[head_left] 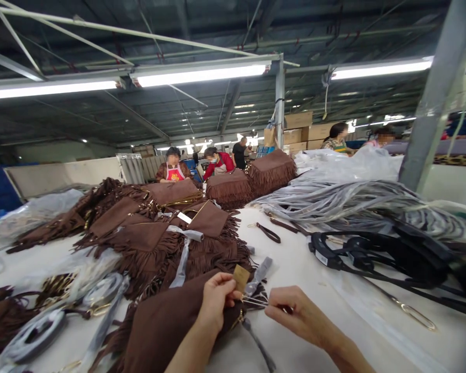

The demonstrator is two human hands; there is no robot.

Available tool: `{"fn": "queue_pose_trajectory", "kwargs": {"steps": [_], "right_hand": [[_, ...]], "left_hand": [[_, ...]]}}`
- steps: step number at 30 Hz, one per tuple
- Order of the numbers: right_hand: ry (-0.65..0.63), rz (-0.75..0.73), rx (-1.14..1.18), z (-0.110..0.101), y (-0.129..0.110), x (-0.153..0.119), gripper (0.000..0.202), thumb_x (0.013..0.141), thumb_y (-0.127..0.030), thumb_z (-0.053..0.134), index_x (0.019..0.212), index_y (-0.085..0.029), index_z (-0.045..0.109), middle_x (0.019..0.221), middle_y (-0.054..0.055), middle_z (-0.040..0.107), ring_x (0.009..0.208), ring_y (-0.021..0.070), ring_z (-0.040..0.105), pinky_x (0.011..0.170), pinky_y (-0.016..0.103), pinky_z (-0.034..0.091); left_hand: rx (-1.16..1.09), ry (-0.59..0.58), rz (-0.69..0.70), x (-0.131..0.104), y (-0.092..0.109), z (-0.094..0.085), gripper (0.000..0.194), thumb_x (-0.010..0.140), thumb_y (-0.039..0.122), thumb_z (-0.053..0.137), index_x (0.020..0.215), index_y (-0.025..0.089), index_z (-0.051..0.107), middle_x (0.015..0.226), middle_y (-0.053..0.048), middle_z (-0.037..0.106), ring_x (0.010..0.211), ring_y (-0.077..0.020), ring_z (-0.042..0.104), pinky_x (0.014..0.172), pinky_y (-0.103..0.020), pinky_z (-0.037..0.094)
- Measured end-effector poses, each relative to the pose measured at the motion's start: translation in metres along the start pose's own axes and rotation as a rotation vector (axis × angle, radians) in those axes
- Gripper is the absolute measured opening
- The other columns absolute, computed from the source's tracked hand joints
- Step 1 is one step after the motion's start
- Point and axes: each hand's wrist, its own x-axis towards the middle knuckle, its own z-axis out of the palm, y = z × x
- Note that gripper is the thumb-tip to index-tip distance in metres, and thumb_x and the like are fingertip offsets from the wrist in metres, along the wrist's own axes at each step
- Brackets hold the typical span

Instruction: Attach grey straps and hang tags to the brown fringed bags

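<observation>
My left hand (pixel 218 295) pinches a small gold-tan tag (pixel 241 277) above the edge of a brown fringed bag (pixel 166 321). Thin pale strings (pixel 255 301) stretch from the tag to my right hand (pixel 291 311), whose fingers are closed on them. The bag lies flat on the white table, its metal hardware (pixel 238 318) just below the strings. A strap wrapped in grey plastic (pixel 261 274) rests behind the tag.
Brown fringed bags (pixel 140 233) are heaped at the left and centre. Wrapped straps (pixel 365 202), a black headset-like item (pixel 373 254) and a wrist strap (pixel 268 233) lie on the right. Coiled straps (pixel 39 331) sit front left. People (pixel 174 171) work beyond the table.
</observation>
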Motion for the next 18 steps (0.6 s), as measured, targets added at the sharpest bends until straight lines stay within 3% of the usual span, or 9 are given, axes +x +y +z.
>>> {"fn": "queue_pose_trajectory", "kwargs": {"steps": [3, 5, 11, 13, 15, 16, 18], "right_hand": [[-0.130, 0.103, 0.056, 0.006, 0.008, -0.001, 0.013, 0.082, -0.020, 0.053, 0.086, -0.020, 0.065, 0.056, -0.007, 0.048, 0.053, 0.0118, 0.044, 0.052, 0.022, 0.031], [-0.169, 0.140, 0.093, 0.011, 0.014, -0.001, 0.028, 0.080, -0.019, 0.053, 0.106, -0.022, 0.064, 0.059, -0.007, 0.052, 0.054, 0.0129, 0.047, 0.053, 0.022, 0.033], [-0.163, 0.157, -0.024, 0.017, 0.021, 0.002, 0.018, 0.084, -0.022, 0.048, 0.084, -0.021, 0.066, 0.070, -0.002, 0.061, 0.069, 0.0174, 0.056, 0.062, 0.026, 0.038], [-0.172, 0.171, -0.028, 0.020, 0.027, 0.002, 0.020, 0.087, -0.026, 0.046, 0.085, -0.022, 0.066, 0.070, -0.001, 0.062, 0.069, 0.0190, 0.056, 0.062, 0.028, 0.039], [-0.188, 0.180, -0.017, 0.026, 0.038, 0.000, 0.021, 0.089, -0.034, 0.047, 0.087, -0.024, 0.066, 0.069, 0.000, 0.062, 0.068, 0.0210, 0.056, 0.062, 0.030, 0.040], [-0.200, 0.190, -0.004, 0.030, 0.045, -0.002, 0.021, 0.089, -0.038, 0.050, 0.089, -0.026, 0.067, 0.068, 0.000, 0.062, 0.066, 0.0220, 0.057, 0.062, 0.032, 0.040], [-0.209, 0.222, 0.060, 0.038, 0.061, -0.003, 0.020, 0.086, -0.046, 0.058, 0.088, -0.028, 0.068, 0.068, 0.001, 0.063, 0.067, 0.0233, 0.059, 0.063, 0.034, 0.044]], "left_hand": [[-0.099, 0.021, -0.002, 0.006, 0.013, -0.012, 0.025, 0.063, 0.012, 0.080, 0.075, 0.015, 0.057, 0.058, 0.005, 0.058, 0.041, -0.0051, 0.051, 0.038, -0.012, 0.028], [-0.159, 0.014, 0.016, 0.007, 0.029, -0.021, 0.025, 0.066, 0.010, 0.078, 0.077, 0.016, 0.056, 0.059, 0.006, 0.056, 0.040, -0.0032, 0.048, 0.039, -0.011, 0.027], [-0.199, 0.054, 0.188, -0.011, 0.084, -0.068, 0.029, 0.066, 0.014, 0.078, 0.084, 0.017, 0.056, 0.060, 0.008, 0.053, 0.044, -0.0032, 0.045, 0.041, -0.012, 0.029], [0.059, 0.081, 0.303, -0.030, 0.083, -0.086, 0.044, 0.066, 0.019, 0.080, 0.105, 0.019, 0.060, 0.078, 0.001, 0.064, 0.057, -0.0098, 0.057, 0.047, -0.018, 0.039], [0.487, 0.044, 0.443, -0.055, 0.065, -0.098, 0.074, 0.063, 0.022, 0.082, 0.131, 0.024, 0.051, 0.115, -0.010, 0.064, 0.088, -0.0229, 0.064, 0.068, -0.031, 0.051], [0.694, -0.020, 0.505, -0.067, 0.051, -0.101, 0.084, 0.061, 0.021, 0.083, 0.137, 0.025, 0.048, 0.134, -0.014, 0.056, 0.108, -0.0304, 0.059, 0.084, -0.039, 0.049], [1.057, -0.172, 0.547, -0.081, 0.020, -0.100, 0.084, 0.054, 0.018, 0.085, 0.132, 0.022, 0.055, 0.138, -0.020, 0.052, 0.124, -0.0449, 0.046, 0.102, -0.055, 0.033]]}}
